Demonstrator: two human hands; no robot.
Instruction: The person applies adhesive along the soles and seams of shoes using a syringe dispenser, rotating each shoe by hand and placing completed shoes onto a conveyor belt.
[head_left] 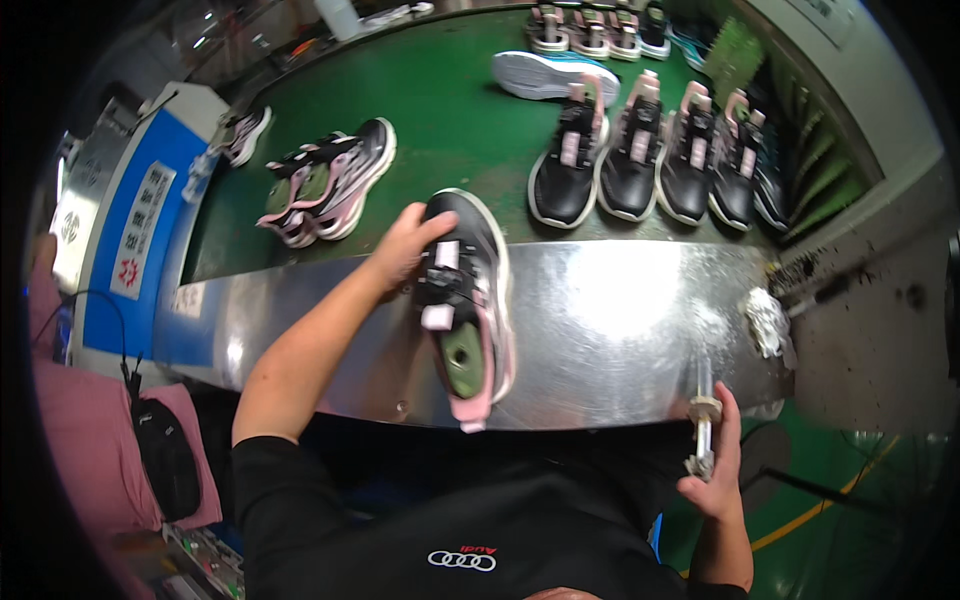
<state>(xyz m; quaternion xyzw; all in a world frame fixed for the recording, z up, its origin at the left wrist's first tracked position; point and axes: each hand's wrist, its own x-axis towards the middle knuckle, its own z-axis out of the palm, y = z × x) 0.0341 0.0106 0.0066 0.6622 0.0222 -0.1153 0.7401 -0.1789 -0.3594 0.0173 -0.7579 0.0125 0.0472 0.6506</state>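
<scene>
One shoe and one tool, each in a hand

Gripping the black-and-pink shoe [472, 300] with the left hand [402, 248], closed round the toe end with the thumb laid across the top. Holding it above the steel strip [580, 330] along the near side of the green tabletop [440, 130], with the toe away and the heel at the near edge. Hard to tell whether resting on the metal or lifted just off it.

Carrying a slim tool [705, 410] in the right hand [727, 460], half curled, with the thumb on one side and the fingers on the other. Well apart from the shoe, by the near right end of the strip. Cannot tell how firmly pinched.

On the tabletop to the right, a row of similar shoes [632, 175], toes toward the strip; just behind, a blue shoe [555, 78] on its side. To the left, a pair [345, 175] set close together. On the strip at far right, crumpled foil [768, 322].

Judging by the pose, probably at the step of positioning the shoe, with the tool ready but not applied. Next, apparently calling for a steady left grip, a settled sole, and either the tool brought across to the shoe or the right hand freed for it. Best kept clear of the upper meanwhile, to avoid a scuff.
</scene>
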